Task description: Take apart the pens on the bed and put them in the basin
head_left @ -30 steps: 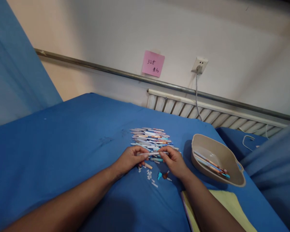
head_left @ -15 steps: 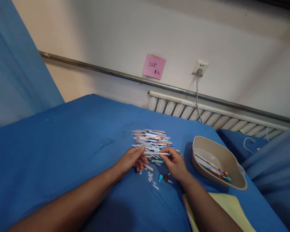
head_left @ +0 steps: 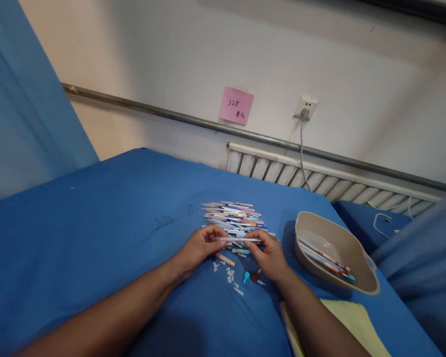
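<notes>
A thin pale pen (head_left: 238, 239) is held level between both hands above the blue cloth. My left hand (head_left: 198, 247) pinches its left end and my right hand (head_left: 268, 253) pinches its right end. Just beyond the fingers lies a pile of several coloured pens (head_left: 232, 217). Small white caps and bits (head_left: 230, 276), a turquoise cap (head_left: 246, 276) and a brown one lie on the cloth under and just in front of my hands.
A beige oval basin (head_left: 360, 285) with a few pens inside sits to the right. A yellow-green sheet (head_left: 347, 317) lies at the near right. The blue-covered table (head_left: 96, 233) meets a radiator (head_left: 319, 181), a wall socket and a pink note (head_left: 236, 105).
The left hand let go of the pen's end half a second ago and has closed on it again. The view shifted slightly; the pen stays between both hands.
</notes>
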Demonstrator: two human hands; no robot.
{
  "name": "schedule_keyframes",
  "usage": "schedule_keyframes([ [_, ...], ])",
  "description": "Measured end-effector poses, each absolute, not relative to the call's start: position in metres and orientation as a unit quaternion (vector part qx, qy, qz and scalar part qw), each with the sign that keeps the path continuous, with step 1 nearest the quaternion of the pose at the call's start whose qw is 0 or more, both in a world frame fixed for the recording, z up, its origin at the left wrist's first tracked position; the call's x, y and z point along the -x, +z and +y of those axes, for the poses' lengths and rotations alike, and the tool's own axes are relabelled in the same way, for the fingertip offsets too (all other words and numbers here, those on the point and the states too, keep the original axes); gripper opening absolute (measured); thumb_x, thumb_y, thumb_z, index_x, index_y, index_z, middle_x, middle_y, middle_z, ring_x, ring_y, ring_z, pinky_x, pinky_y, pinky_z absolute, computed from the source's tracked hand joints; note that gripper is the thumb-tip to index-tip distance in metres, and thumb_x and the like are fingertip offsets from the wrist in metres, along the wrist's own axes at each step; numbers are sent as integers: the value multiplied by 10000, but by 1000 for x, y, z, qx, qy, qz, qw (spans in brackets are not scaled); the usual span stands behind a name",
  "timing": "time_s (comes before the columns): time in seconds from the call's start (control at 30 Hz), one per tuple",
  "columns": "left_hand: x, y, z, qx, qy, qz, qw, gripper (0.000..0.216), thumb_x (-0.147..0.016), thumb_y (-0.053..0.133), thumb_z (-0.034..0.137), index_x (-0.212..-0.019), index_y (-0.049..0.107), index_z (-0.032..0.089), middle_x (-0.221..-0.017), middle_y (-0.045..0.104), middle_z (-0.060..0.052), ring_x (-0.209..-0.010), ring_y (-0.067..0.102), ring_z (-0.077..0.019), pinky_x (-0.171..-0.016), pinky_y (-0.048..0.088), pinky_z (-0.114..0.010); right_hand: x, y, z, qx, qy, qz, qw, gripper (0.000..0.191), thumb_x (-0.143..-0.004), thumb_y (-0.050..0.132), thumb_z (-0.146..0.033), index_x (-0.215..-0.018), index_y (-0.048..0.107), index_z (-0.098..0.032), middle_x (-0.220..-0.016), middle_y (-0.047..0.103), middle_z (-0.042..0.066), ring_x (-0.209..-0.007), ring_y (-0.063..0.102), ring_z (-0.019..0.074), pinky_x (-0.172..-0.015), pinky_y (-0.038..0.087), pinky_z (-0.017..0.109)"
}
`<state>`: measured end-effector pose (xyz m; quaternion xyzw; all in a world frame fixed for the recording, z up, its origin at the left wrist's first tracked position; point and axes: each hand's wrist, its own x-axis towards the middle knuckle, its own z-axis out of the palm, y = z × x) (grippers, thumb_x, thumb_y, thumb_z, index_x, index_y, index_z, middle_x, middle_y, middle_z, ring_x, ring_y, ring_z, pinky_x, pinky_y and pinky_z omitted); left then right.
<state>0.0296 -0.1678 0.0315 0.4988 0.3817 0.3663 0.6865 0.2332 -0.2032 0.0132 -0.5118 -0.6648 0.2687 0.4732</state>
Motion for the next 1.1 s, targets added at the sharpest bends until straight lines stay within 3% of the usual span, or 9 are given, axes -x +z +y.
schedule_keyframes([
  [0.1, -28, 33, -167, -478, 373, 352, 713, 501, -581, 813, 286, -1016, 586, 184, -994, 655, -50, -806, 628, -145, -652, 495, -217, -233, 13, -203, 511, 266, -662, 479, 142, -815, 578, -305, -852, 638, -181, -752, 635, 4, -673, 567, 138, -635, 431, 236],
  [0.17, -28, 31, -167, -459, 336, 364, 738, 469, -696, 711, 429, -1063, 559, 179, -935, 670, -71, -701, 636, -141, -557, 482, -220, -233, 13, -202, 506, 264, -664, 484, 142, -817, 575, -301, -864, 638, -182, -789, 645, 12, -704, 579, 144, -660, 440, 242],
  [0.3, -29, 26, -166, -489, 314, 399, 710, 377, -736, 641, 497, -808, 582, 131, -647, 630, -15, -447, 510, -74, -426, 395, -188, -233, 14, -203, 506, 247, -676, 475, 120, -806, 589, -284, -851, 646, -189, -792, 648, 11, -719, 584, 146, -667, 439, 242],
  [0.47, -29, 28, -166, -488, 366, 359, 706, 472, -596, 793, 305, -998, 584, 175, -929, 660, -43, -771, 622, -153, -621, 493, -239, -233, 15, -204, 514, 241, -675, 471, 107, -805, 587, -278, -837, 644, -193, -766, 642, 4, -691, 580, 141, -638, 437, 238],
  [0.63, -29, 26, -166, -484, 323, 406, 704, 352, -740, 638, 483, -795, 594, 138, -663, 631, -21, -480, 522, -83, -439, 393, -192, -233, 14, -204, 501, 231, -689, 469, 101, -805, 587, -262, -852, 651, -199, -791, 653, 11, -717, 592, 146, -650, 446, 241],
  [0.77, -29, 29, -167, -503, 380, 368, 683, 354, -570, 803, 257, -855, 618, 157, -922, 661, -39, -750, 609, -130, -621, 470, -209, -234, 14, -203, 501, 224, -688, 475, 95, -810, 584, -258, -846, 651, -200, -786, 650, 9, -721, 590, 145, -655, 447, 240],
  [0.83, -29, 31, -168, -491, 375, 364, 697, 423, -616, 776, 304, -982, 603, 180, -1001, 653, -57, -799, 619, -149, -628, 475, -225, -234, 14, -203, 500, 226, -685, 480, 100, -816, 576, -252, -861, 649, -200, -796, 651, 9, -722, 592, 142, -661, 451, 239],
  [0.97, -30, 31, -169, -498, 321, 406, 696, 370, -748, 615, 503, -832, 605, 142, -693, 639, -25, -486, 520, -85, -453, 390, -202, -233, 15, -205, 491, 224, -696, 474, 99, -809, 583, -243, -869, 653, -205, -809, 653, 11, -733, 598, 144, -662, 459, 238],
  [1.1, -30, 29, -167, -528, 354, 385, 669, 316, -602, 776, 344, -783, 605, 148, -716, 622, 5, -592, 547, -97, -545, 429, -206, -233, 15, -205, 492, 224, -695, 474, 88, -802, 589, -235, -855, 653, -205, -800, 652, 11, -730, 598, 145, -647, 460, 234],
])
